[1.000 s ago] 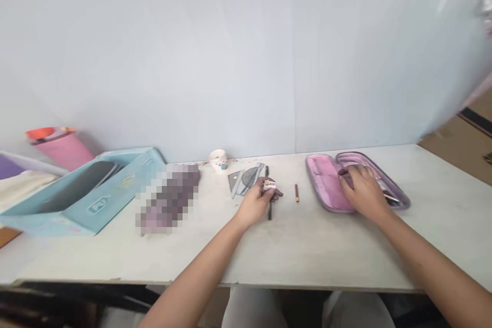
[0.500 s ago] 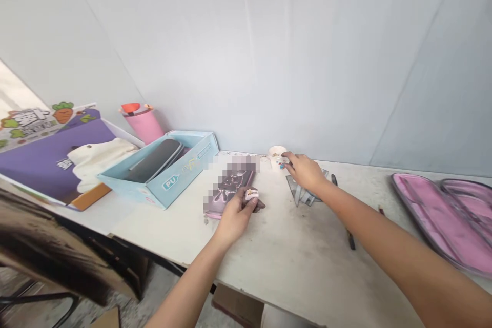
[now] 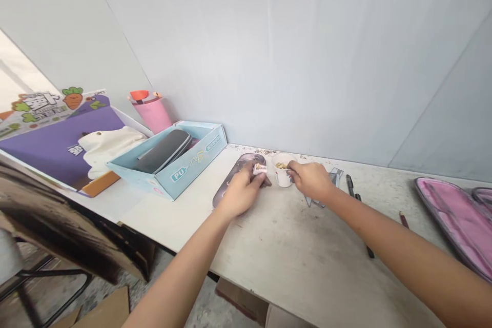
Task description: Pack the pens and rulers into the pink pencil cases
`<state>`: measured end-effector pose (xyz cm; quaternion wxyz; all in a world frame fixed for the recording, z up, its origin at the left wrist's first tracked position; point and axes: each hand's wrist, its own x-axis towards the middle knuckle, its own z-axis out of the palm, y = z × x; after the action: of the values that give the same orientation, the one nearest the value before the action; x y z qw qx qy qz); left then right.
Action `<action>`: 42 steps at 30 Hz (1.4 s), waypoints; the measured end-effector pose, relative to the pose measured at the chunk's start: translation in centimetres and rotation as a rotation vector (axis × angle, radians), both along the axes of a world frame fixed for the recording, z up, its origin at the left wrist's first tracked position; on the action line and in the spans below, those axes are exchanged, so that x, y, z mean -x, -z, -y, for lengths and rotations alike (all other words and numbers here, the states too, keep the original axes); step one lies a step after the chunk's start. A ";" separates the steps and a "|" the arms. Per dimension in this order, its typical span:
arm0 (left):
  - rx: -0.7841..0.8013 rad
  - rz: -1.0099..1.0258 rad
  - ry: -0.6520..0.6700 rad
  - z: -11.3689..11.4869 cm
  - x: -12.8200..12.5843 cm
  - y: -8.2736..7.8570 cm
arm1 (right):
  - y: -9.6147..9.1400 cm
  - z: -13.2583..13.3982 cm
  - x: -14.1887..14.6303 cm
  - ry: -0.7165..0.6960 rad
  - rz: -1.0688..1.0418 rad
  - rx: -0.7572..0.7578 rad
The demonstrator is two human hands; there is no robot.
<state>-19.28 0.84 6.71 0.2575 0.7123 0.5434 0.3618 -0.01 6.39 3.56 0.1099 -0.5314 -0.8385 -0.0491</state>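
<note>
Head view, with the clock face centred on one white paper cup [image 3: 283,178] that has pale shavings inside. At 9 o'clock, just beside it, is one small pencil sharpener [image 3: 260,169]. Farther toward 9 you have one glossy dark pencil case [image 3: 223,188], one light-blue box [image 3: 200,164] bearing one grey zip case [image 3: 165,151], and one purple display box [image 3: 49,138] with one white cloth pouch [image 3: 109,148]. One pink pouch [image 3: 156,115] stands at 10. Toward 3 are clear rulers [image 3: 335,177] and black pens [image 3: 349,185], partly covered, count unclear; between 3 and 4, one dark-red pencil [image 3: 404,220] and one open pink case [image 3: 457,220], cut off by the frame.

Your table [image 3: 284,256] ends along a slant from 8 to 6 o'clock; its widest bare stretch is at 6. The wall [image 3: 307,61] rises behind the cup at 12.

Your left hand [image 3: 244,189] is closed around the sharpener, over the dark pencil case. Your right hand [image 3: 312,180] pinches the cup's rim at 3 o'clock, thumb and fingers nearly together.
</note>
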 end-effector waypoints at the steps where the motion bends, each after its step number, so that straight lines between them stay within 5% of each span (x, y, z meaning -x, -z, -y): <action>1: -0.028 -0.065 -0.008 -0.5 -0.2 -0.8 | 0.1 0.8 0.1 -0.023 0.007 0.009; 6: -0.149 -0.595 -0.095 -1.9 -1.7 -2.7 | 0.9 3.2 0.4 -0.089 -0.010 0.012; 9: -0.129 -0.981 0.032 -2.1 -2.6 -2.5 | 1.0 3.5 0.4 -0.082 -0.016 0.017; 12: -0.122 -1.112 0.093 -2.2 -2.9 -2.6 | 1.0 3.5 0.3 -0.074 -0.019 0.025; 18: -0.107 -1.031 0.058 -2.7 -2.4 -2.1 | 1.0 3.7 0.2 -0.064 -0.029 0.034; 25: -0.133 -0.391 -0.061 -2.7 -1.3 -0.2 | -0.9 0.2 -0.6 0.092 -0.097 -0.033; 32: 0.033 -0.046 0.047 -1.6 -1.8 1.1 | -0.6 -3.3 -0.5 0.190 -0.138 0.044; 38: 0.096 0.068 0.113 -1.6 -4.1 0.8 | -1.3 -0.6 -2.9 0.049 -0.416 0.049; 42: 0.124 0.152 0.206 -2.6 -9.3 1.2 | -2.2 2.4 -7.3 -0.131 -0.621 0.126</action>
<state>-10.02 3.46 5.52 0.3774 0.7175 0.4678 0.3520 7.32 4.01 5.75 0.3303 -0.4715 -0.7988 0.1745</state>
